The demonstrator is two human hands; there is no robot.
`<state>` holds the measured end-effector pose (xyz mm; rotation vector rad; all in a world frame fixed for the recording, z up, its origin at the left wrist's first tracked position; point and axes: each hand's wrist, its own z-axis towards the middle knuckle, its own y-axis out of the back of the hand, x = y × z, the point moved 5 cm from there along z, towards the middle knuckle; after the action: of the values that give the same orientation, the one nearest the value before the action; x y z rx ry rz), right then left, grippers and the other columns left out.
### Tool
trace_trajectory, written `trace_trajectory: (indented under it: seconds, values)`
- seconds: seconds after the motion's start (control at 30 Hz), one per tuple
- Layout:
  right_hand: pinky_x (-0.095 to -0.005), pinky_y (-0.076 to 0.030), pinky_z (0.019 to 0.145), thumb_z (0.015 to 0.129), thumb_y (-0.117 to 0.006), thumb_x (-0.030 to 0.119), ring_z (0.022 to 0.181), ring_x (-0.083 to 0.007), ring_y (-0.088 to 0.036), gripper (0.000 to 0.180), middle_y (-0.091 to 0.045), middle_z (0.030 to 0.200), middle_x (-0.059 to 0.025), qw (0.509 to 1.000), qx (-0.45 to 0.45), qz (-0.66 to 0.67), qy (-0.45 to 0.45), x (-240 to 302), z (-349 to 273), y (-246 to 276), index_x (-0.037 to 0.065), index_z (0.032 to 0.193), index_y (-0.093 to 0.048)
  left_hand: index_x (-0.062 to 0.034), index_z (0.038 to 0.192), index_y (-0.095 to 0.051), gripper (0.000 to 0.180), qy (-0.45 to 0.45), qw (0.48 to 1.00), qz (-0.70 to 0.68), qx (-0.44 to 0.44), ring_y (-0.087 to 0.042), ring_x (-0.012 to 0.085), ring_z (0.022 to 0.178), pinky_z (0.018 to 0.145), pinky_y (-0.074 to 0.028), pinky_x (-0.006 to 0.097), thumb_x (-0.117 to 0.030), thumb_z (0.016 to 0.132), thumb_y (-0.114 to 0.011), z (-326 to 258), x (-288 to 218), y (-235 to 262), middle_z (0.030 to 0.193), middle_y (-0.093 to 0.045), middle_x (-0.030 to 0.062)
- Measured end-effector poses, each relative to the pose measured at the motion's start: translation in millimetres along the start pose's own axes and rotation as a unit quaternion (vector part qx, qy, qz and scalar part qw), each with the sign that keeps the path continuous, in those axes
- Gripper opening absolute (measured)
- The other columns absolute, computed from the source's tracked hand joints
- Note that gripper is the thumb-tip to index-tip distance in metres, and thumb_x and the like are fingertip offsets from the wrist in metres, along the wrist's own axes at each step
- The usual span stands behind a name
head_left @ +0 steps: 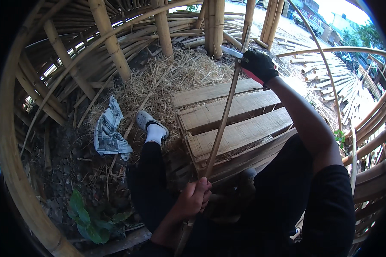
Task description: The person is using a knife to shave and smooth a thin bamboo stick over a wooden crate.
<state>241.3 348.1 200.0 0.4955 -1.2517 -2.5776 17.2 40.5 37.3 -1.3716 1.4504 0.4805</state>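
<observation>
My left hand [194, 198], bare, is closed round the lower part of a long bamboo strip [223, 124]. The strip slants up and away across a wooden slatted crate [231, 109]. Near the strip's far end, my right hand [258, 65] wears a black glove with red showing at its lower edge. Its fingers are closed on a knife, whose pale flat blade [231, 52] sticks out to the left, across the strip. The glove hides the knife's handle. Whether the blade's edge touches the strip is too small to tell.
Straw shavings [176, 70] cover the ground beyond the crate. Crumpled newspaper [111, 128] lies left of my shoe [149, 122]. Bamboo posts [109, 40] stand at the back, and cut bamboo [326, 81] is spread at right. A leafy plant [83, 216] grows at lower left.
</observation>
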Motion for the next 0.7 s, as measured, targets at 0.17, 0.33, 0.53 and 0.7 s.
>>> trace_trajectory:
  seconds: [0.17, 0.33, 0.53, 0.7]
  values:
    - [-0.0310, -0.050, 0.061, 0.095, -0.056, 0.045, 0.063, -0.0176, -0.063, 0.040, -0.065, 0.068, -0.0108, 0.901, -0.015, 0.371, -0.225, -0.8, -1.9, 2.5, 0.006, 0.103, -0.067, -0.0124, 0.083, -0.039, 0.041, 0.021, 0.999, -0.008, 0.031, -0.028, 0.0036, 0.044, 0.040, -0.024, 0.023, -0.046, 0.104, -0.032, 7.0, 12.5, -3.8, 0.057, -0.029, -0.0069]
    - [-0.0227, -0.041, 0.054, 0.098, -0.051, 0.048, 0.070, -0.0087, -0.063, 0.046, -0.069, 0.084, -0.0040, 0.789, 0.064, 0.589, -0.163, 40.5, -8.5, 21.7, 0.003, 0.104, -0.064, -0.0119, 0.083, -0.039, 0.041, -0.013, 1.000, -0.016, -0.017, -0.027, 0.0034, 0.043, 0.039, -0.024, 0.022, -0.046, 0.104, -0.033, 2.3, 6.4, 11.9, 0.057, -0.028, -0.0069]
    - [-0.0264, -0.044, 0.055, 0.095, -0.054, 0.051, 0.070, -0.0123, -0.065, 0.047, -0.070, 0.089, -0.0046, 0.761, 0.181, 0.590, -0.200, 42.6, -6.7, -26.1, 0.008, 0.109, -0.065, -0.0117, 0.082, -0.038, 0.041, -0.022, 0.998, -0.047, -0.024, -0.025, 0.0028, 0.042, 0.038, -0.023, 0.021, -0.046, 0.104, -0.034, -7.4, -3.5, 10.3, 0.056, -0.027, -0.0071]
    - [-0.0372, -0.051, 0.058, 0.092, -0.058, 0.041, 0.066, -0.0236, -0.068, 0.024, -0.069, 0.079, -0.0085, 0.992, -0.006, 0.102, 0.070, 32.6, 10.4, 0.5, 0.021, 0.099, -0.068, -0.0127, 0.081, -0.038, 0.042, 0.012, 0.997, -0.077, 0.005, -0.024, 0.0025, 0.043, 0.038, -0.021, 0.021, -0.049, 0.102, -0.036, -20.6, -4.5, 7.0, 0.055, -0.027, -0.0072]
